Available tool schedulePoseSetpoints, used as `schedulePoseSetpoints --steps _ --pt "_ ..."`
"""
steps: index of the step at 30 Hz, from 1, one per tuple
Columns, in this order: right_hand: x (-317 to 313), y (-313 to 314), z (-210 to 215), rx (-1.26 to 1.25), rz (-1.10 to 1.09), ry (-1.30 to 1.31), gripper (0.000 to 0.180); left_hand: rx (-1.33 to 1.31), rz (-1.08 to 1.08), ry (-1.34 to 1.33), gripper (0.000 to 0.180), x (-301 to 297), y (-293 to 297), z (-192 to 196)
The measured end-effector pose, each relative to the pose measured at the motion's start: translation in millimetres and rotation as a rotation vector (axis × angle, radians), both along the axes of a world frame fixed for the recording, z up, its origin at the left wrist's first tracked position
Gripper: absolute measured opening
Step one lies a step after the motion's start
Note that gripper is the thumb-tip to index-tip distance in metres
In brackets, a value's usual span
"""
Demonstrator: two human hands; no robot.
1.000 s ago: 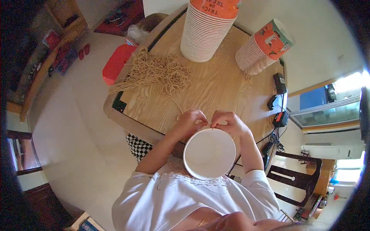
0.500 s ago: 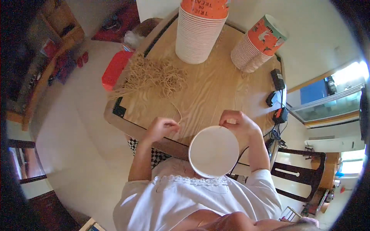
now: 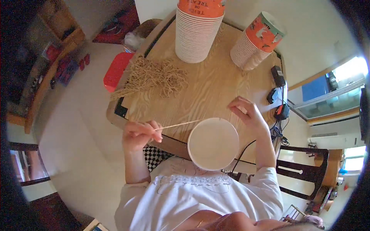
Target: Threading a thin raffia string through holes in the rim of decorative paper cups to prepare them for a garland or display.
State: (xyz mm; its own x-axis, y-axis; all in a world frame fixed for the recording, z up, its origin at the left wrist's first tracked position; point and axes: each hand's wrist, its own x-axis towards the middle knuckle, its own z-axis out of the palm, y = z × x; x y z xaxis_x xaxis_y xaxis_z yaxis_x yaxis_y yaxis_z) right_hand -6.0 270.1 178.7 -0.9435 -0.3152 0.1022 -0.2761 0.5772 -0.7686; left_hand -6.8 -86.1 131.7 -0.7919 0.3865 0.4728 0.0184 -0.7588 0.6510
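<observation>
A white paper bucket (image 3: pixel 213 144) rests at the table's near edge in front of my body, its round opening toward me. Pinched in my left hand (image 3: pixel 139 134) is a thin tan twine cord (image 3: pixel 178 125), which runs taut to the bucket's upper rim. A small mark shows at the top of that rim. My right hand (image 3: pixel 246 111) hovers just above and right of the rim, touching nothing, with thumb and fingers apart. Farther left on the table lies a loose, tangled heap of twine (image 3: pixel 158 77).
Two stacks of paper buckets, a tall stack (image 3: pixel 196 38) and a shorter stack (image 3: pixel 252 46), stand at the table's far side. Black adapters (image 3: pixel 281 111) and cables line the right edge. A red container (image 3: pixel 117 71) sits beyond the left edge; a dark chair (image 3: pixel 302 171) is at right.
My left hand has moved left and pulled the cord straight toward the bucket rim. My right hand has let go of the rim and risen away from it.
</observation>
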Motion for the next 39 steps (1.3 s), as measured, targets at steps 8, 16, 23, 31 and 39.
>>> schedulePoseSetpoints --steps 8,16,23,31,39 --pt "-75.6 -79.9 -17.2 0.036 0.629 -0.041 0.017 0.146 0.039 0.242 0.015 20.7 45.6 93.8" --pt "-68.4 -133.4 -14.4 0.063 1.203 -0.380 0.034 0.118 -0.029 0.370 0.012 20.7 32.6 113.7" --pt "-55.6 -64.1 5.0 0.117 0.502 -0.147 0.054 0.179 0.070 0.384 0.014 24.4 21.8 98.8" --pt "13.5 23.0 -23.9 0.352 0.156 0.052 0.031 0.075 0.104 0.304 0.012 14.9 4.8 72.7" --pt "82.3 -42.1 13.2 0.241 0.315 -0.177 0.025 -0.265 0.303 0.264 0.051 18.1 26.2 76.6"
